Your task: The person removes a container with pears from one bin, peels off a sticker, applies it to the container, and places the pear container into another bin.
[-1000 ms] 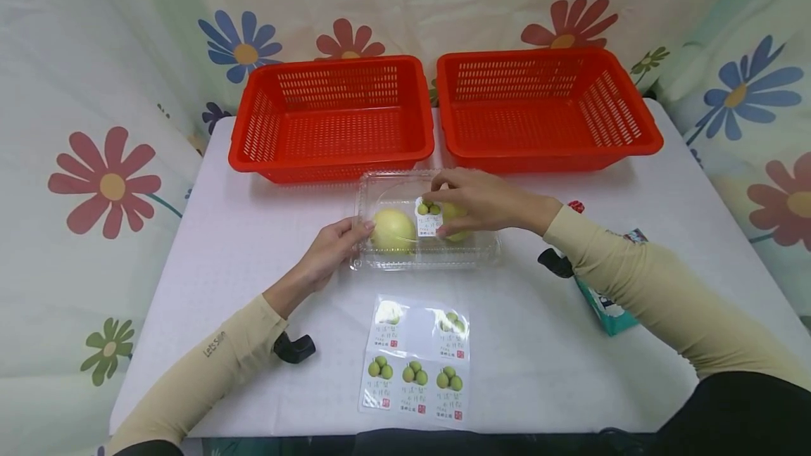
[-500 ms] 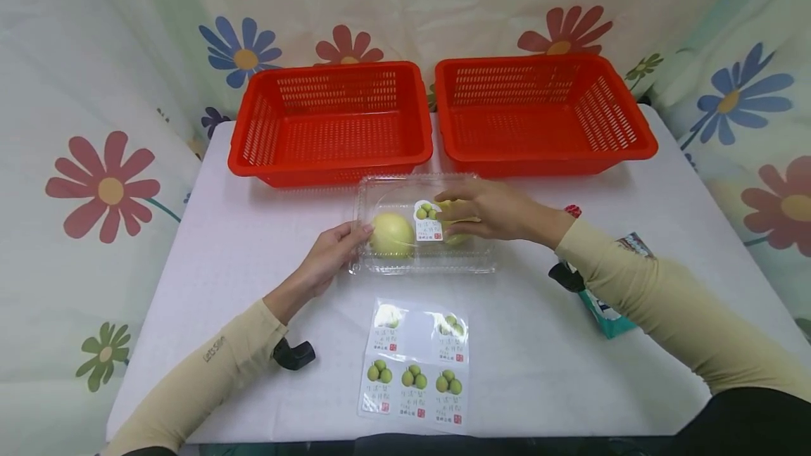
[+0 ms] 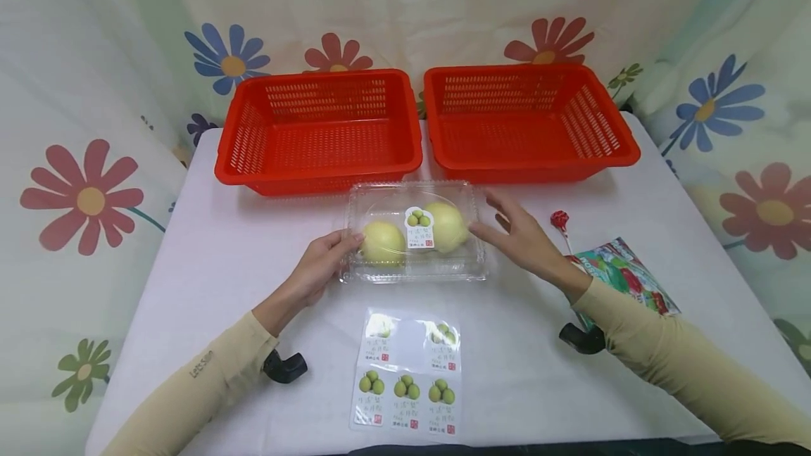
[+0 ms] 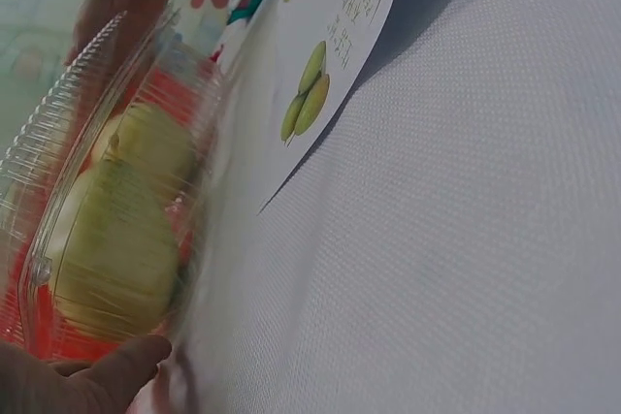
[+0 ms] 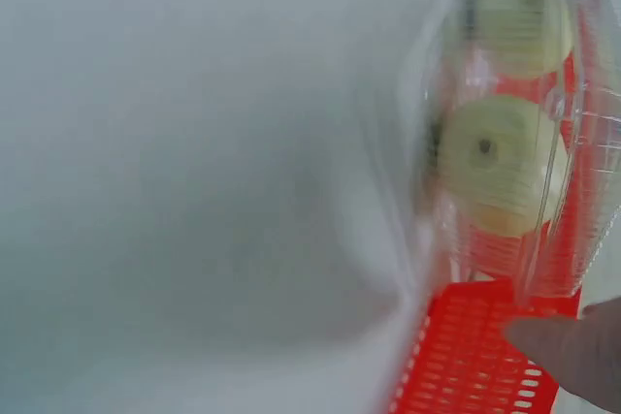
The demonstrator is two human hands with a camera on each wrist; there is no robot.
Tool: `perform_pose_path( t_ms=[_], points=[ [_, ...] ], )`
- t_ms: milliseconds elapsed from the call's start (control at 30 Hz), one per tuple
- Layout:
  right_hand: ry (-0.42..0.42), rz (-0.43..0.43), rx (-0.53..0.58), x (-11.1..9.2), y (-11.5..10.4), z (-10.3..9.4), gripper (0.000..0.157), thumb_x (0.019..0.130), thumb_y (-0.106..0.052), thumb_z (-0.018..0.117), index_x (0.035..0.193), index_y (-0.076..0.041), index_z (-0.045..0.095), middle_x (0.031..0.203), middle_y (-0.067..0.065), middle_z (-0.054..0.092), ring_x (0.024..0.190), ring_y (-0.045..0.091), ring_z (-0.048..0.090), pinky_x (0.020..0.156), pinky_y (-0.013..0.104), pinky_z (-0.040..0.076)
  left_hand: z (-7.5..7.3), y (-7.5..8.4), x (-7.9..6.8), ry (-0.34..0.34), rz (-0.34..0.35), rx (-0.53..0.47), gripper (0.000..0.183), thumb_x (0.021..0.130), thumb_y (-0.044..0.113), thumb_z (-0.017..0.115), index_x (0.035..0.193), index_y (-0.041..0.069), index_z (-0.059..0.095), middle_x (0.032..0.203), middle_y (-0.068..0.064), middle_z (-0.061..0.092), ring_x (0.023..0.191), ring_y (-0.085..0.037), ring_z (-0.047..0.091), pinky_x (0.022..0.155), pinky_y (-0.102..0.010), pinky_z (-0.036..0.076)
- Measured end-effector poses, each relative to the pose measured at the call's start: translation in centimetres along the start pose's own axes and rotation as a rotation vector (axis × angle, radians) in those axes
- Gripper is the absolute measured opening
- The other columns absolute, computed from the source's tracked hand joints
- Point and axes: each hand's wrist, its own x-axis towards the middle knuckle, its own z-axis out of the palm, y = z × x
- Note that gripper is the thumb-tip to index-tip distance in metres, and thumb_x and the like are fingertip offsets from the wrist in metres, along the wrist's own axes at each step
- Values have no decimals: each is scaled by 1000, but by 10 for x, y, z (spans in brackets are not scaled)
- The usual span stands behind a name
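Our left hand (image 3: pixel 319 264) pinches the clear clamshell (image 3: pixel 415 262) near the red baskets (image 3: pixel 317 184); our right hand (image 3: pixel 526 241) waits beside it, fingers (image 3: pixel 505 203) apart. With the pear sticker (image 3: pixel 419 229) on top, labelling looks done; lifting would call for both hands gripping.

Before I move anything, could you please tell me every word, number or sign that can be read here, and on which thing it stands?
"Let's", on the left sleeve; the letters after it are too blurred.
Fruit label on the clear clamshell container: characters and red seal too small to read.
Sticker sheet: similar marks, too small or blurred.
Colourful packet: print too small to read.
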Motion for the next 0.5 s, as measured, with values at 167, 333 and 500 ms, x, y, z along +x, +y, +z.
perform_pose_path(
  t_ms=[167,333,500],
  points=[
    [-199,342,447,-11,6,-1,80,99,-43,49,153,1,8,157,22,19,142,41,25,114,54,27,2,5,-2,2,1,-7,53,94,38,60,134,5,53,113,-7,57,82,-16,47,70,-24,44],
    [-219,432,619,-22,9,3,74,100,-42,45,153,-2,12,154,20,23,135,36,31,109,40,38,13,7,-5,-8,7,-35,46,94,35,60,129,5,58,102,-3,56,74,-13,44,65,-23,43],
    [-143,431,688,-33,10,6,72,100,-39,47,155,-15,8,154,17,22,133,34,30,96,31,43,24,10,-4,-14,-6,-47,43,94,34,60,127,6,60,99,-1,55,77,-13,46,69,-25,46]
  ],
)
